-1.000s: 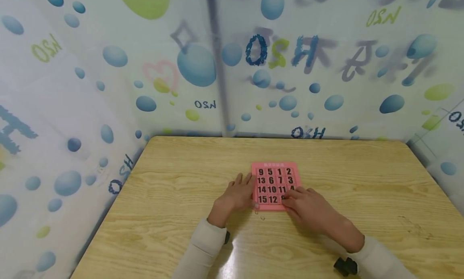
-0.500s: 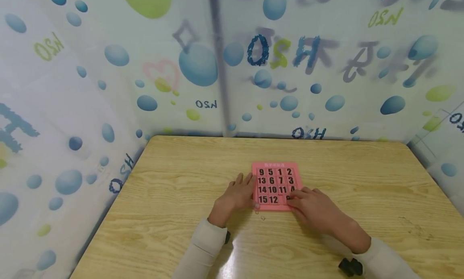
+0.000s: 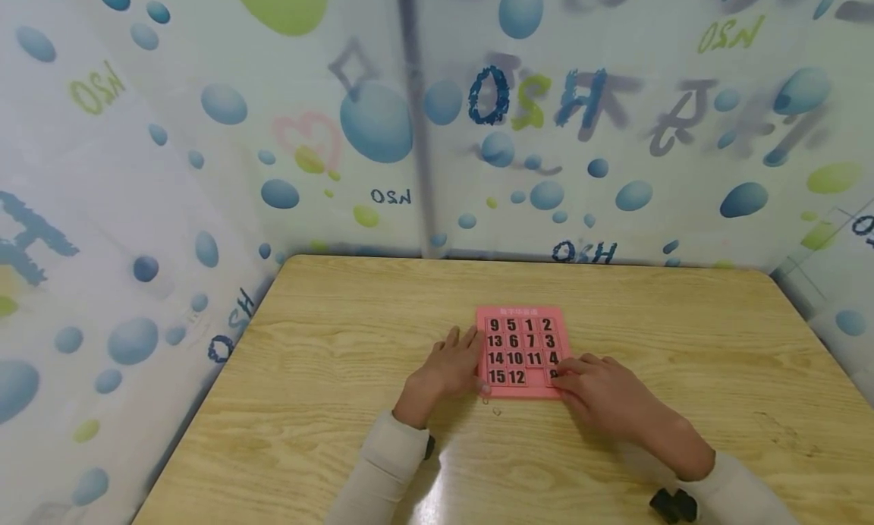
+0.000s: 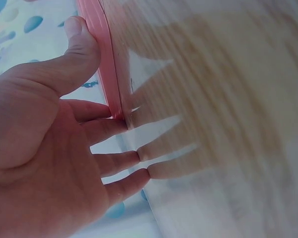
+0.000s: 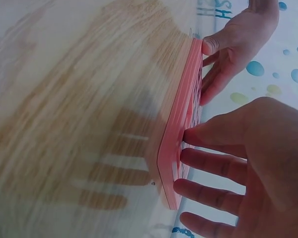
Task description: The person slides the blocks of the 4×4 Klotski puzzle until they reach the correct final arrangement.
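Observation:
A pink sliding number puzzle lies flat on the table, its black-numbered tiles in rows. The bottom row shows 15, 12, a gap, then the 8 tile, partly covered by fingers. Along the puzzle's left edge rests my left hand, fingers extended and thumb at the near left corner. My right hand lies over the lower right corner, its fingertips touching the 8 tile. In the right wrist view, the right hand's fingers are nearly straight at the puzzle's edge.
The wooden table ends at the back against a patterned curtain with blue drops. Small marks show on the tabletop just in front of the puzzle.
The 8 tile has slid right from the third to the fourth place in the bottom row, leaving a gap behind it. My right hand moved right; my left stays at the edge.

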